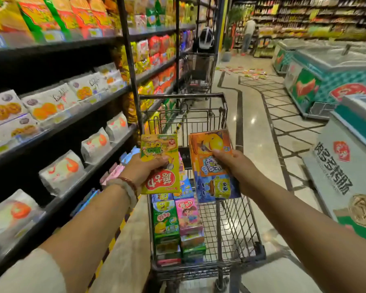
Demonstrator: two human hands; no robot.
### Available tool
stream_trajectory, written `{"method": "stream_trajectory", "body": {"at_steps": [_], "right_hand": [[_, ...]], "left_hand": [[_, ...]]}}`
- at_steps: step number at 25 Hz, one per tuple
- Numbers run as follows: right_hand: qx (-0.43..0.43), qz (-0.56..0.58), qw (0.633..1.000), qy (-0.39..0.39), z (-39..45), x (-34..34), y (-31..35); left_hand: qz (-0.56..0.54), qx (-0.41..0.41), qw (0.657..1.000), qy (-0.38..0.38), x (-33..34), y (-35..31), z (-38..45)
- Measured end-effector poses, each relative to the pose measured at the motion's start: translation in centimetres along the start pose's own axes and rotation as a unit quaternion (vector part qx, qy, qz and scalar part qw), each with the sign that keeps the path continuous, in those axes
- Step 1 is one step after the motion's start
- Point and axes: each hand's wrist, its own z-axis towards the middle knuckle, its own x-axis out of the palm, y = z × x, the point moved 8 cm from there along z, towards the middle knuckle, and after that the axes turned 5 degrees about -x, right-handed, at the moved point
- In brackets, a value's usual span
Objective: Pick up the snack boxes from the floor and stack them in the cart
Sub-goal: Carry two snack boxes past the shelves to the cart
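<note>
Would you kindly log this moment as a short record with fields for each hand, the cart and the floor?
left hand: holds yellow snack box above the cart
right hand: holds orange and blue snack box above the cart
cart: snack boxes stacked along its left side, right side bare wire
floor: more packets scattered far down the aisle

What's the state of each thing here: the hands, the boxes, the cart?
Left hand: grips the yellow box, held over the cart.
Right hand: grips the orange and blue box, held over the cart.
Cart: partly filled; wire bottom bare on its right side.
Stacked boxes: packed in rows along the cart's left side.
Boxes on the floor: scattered far down the aisle.
</note>
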Motion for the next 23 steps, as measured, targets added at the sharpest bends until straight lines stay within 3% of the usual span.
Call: {"method": "stream_trajectory", "body": {"at_steps": [4, 8, 11, 15, 19, 23], "right_hand": [[0.07, 0.009, 0.997, 0.017, 10.9, -1.3, -6.7], [0.159, 0.02, 0.987, 0.019, 18.3, -0.9, -16.2], [0.207, 0.024, 0.978, 0.011, 22.3, -0.4, -22.8], [0.248, 0.021, 0.968, -0.01, 25.2, -0.2, -29.0], [0.287, -0.015, 0.957, -0.021, 26.3, -0.2, -32.7], [0.313, -0.059, 0.947, -0.024, 27.0, -0.2, -34.2]], "left_hand": [[-0.003, -0.025, 0.998, -0.053, -0.9, 4.8, 9.5], [-0.031, -0.105, 0.987, -0.121, -1.8, 11.6, 16.0], [0.11, -0.171, 0.961, -0.189, -3.0, 16.1, 19.8], [0.236, -0.166, 0.925, -0.246, -3.6, 19.0, 23.1], [0.266, -0.151, 0.916, -0.26, -4.0, 20.8, 25.0], [0.368, -0.128, 0.89, -0.237, -4.0, 21.4, 25.8]]}}
